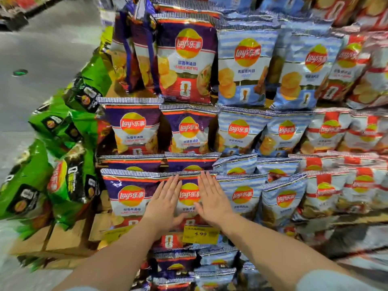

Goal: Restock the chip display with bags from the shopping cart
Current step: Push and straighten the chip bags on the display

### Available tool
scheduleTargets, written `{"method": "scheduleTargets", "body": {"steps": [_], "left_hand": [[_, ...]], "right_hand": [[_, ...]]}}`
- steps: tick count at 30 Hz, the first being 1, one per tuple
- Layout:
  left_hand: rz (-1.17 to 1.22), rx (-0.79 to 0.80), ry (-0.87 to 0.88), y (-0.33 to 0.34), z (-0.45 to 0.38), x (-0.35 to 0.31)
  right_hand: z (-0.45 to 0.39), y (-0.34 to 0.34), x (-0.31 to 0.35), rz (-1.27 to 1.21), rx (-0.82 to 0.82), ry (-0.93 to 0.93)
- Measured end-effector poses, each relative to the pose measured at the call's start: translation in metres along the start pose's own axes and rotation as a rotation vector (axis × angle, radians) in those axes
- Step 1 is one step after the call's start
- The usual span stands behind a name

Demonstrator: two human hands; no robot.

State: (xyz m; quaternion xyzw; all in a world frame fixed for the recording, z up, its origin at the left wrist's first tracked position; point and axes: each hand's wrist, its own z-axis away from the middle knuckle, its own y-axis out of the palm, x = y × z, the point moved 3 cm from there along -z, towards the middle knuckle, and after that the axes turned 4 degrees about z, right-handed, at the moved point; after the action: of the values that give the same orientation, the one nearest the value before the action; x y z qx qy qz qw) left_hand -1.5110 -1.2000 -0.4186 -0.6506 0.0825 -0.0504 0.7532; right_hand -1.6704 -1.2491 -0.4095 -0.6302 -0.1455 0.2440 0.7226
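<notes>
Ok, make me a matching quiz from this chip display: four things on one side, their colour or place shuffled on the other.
Things:
1. bag under both hands
2. price tag
3. bags at far left
4. bag right of the right hand

Matches:
A. yellow
B. green
C. purple
D. light blue

Pairs: 1-C, 2-A, 3-B, 4-D. The left hand and right hand press flat on that bag.

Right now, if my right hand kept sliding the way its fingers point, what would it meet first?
Probably the striped top seam of the purple bag under the right hand.
</notes>
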Motion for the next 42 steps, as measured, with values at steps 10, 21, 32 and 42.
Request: {"method": "scheduleTargets", "body": {"steps": [10, 21, 32, 42], "left_hand": [[-0.023, -0.093, 0.12, -0.003, 0.024, 0.036], [-0.141, 0.006, 0.119, -0.021, -0.001, 0.015], [0.007, -0.156, 0.103, -0.027, 0.01, 0.042], [0.09, -0.042, -0.235, -0.005, 0.042, 0.12]], "right_hand": [[-0.002, 0.006, 0.048, 0.034, -0.359, -0.048], [-0.013, 0.0, 0.028, -0.074, -0.194, 0.152], [-0.021, -0.022, 0.07, -0.135, -0.238, 0.125], [-0.043, -0.034, 0.114, 0.197, -0.063, -0.273]]}}
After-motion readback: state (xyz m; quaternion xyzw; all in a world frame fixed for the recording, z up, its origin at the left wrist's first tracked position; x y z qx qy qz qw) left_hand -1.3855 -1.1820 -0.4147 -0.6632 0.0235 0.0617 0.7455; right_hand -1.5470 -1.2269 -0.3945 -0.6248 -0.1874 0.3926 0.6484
